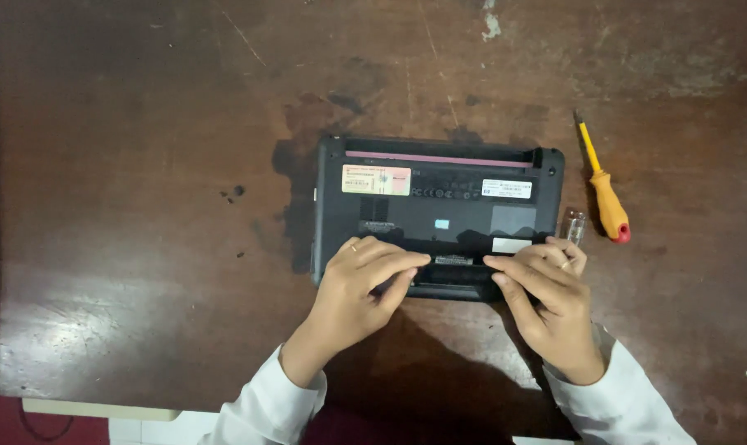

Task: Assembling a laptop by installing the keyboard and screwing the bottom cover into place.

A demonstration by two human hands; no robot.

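You are pressing both hands, left hand (365, 276) and right hand (546, 288), fingers flat and gripping nothing, on the overturned laptop (439, 210) at centre frame, steadying it; the screwdriver (608, 202) is lying right.

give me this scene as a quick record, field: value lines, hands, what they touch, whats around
surface: dark, scuffed wooden table
main object: small black laptop, flipped underside up, stickers on its base
left hand: left hand, fingertips pressed on the laptop's near edge
right hand: right hand, fingertips on the same edge, from the other side
tool: yellow and orange screwdriver lying right of the laptop, untouched
other: small clear container beside the laptop's right side
sleeves: white
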